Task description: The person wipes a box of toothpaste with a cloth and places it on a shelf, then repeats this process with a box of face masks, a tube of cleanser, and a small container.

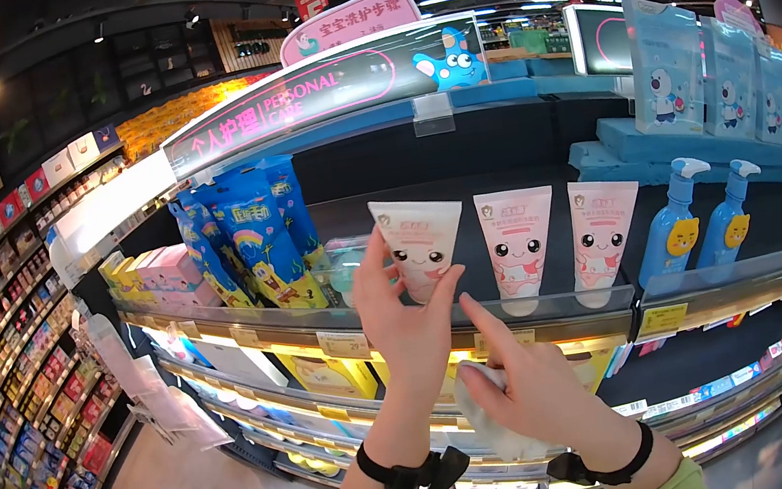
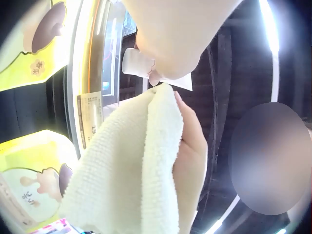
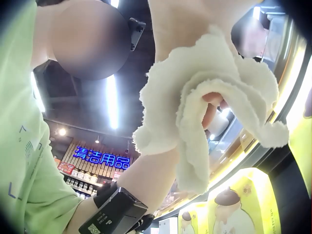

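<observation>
My left hand (image 1: 406,313) grips a pale pink squeeze tube (image 1: 421,230) with a cartoon face, thumb on one side and fingers on the other, at the front of the shelf. In the left wrist view the tube's white cap (image 2: 135,62) shows under the hand. Close beside it, my right hand (image 1: 538,384) holds a white terry cloth (image 1: 500,431), its index finger pointing toward the left thumb. The cloth (image 3: 163,102) hangs in loose folds in the right wrist view and covers much of the hand. Two like tubes, one in the middle (image 1: 517,246) and one to its right (image 1: 602,238), stand on their caps.
A low clear guard (image 1: 561,302) runs along the shelf front. Blue pump bottles (image 1: 674,227) stand right of the tubes. Blue cartoon packs (image 1: 259,239) and pink boxes (image 1: 168,273) are at the left. Yellow packages (image 1: 330,375) fill a lower shelf.
</observation>
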Demonstrator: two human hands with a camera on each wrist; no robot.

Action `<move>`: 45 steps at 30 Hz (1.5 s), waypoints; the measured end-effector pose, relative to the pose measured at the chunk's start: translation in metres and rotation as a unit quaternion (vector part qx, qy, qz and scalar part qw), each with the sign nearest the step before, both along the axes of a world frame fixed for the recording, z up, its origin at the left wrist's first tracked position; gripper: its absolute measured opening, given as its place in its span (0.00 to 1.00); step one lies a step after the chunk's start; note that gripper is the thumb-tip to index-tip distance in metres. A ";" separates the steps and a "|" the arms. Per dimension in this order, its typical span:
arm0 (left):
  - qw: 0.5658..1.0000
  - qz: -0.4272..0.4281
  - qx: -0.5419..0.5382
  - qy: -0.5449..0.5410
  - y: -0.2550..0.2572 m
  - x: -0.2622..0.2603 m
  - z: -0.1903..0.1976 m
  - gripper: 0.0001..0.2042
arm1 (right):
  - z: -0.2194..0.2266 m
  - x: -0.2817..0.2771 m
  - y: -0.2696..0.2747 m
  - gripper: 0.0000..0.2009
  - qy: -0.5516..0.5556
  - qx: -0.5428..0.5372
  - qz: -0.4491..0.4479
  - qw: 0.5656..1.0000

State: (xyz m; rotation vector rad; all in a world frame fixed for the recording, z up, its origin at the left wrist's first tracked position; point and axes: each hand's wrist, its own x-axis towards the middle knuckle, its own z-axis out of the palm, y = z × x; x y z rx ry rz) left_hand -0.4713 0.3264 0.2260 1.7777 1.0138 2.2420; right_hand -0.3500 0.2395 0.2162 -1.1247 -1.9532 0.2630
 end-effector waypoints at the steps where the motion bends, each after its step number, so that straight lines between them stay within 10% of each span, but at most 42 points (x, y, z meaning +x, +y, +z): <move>1: 0.999 0.023 -0.031 0.026 0.001 0.001 0.000 0.38 | -0.001 0.000 0.003 0.35 -0.005 -0.008 -0.005 1.000; 19: 0.967 0.132 -0.108 0.190 0.007 -0.012 -0.009 0.42 | -0.016 0.030 -0.010 0.32 0.054 0.011 -0.014 0.998; 21: 0.941 0.254 0.017 0.221 0.003 -0.013 -0.011 0.38 | -0.019 0.042 -0.017 0.31 0.075 0.052 -0.031 0.995; 24: 0.954 0.230 0.087 0.174 -0.025 -0.008 -0.013 0.33 | -0.017 0.062 -0.028 0.30 0.136 0.104 -0.101 0.980; 28: 0.963 -0.095 0.096 0.233 -0.056 0.029 -0.023 0.28 | -0.010 0.077 -0.033 0.31 0.251 0.058 -0.179 0.949; 30: 0.927 -0.289 -0.116 0.210 -0.068 0.052 -0.015 0.30 | -0.007 0.076 -0.032 0.32 0.351 0.034 -0.170 0.920; 40: 0.955 -0.185 -0.086 0.216 -0.032 0.100 -0.014 0.30 | 0.001 0.094 -0.018 0.35 0.289 -0.069 -0.119 0.947; 45: 0.970 -0.204 -0.101 0.087 -0.061 0.099 -0.004 0.27 | -0.014 0.099 -0.031 0.35 0.171 0.135 -0.119 0.969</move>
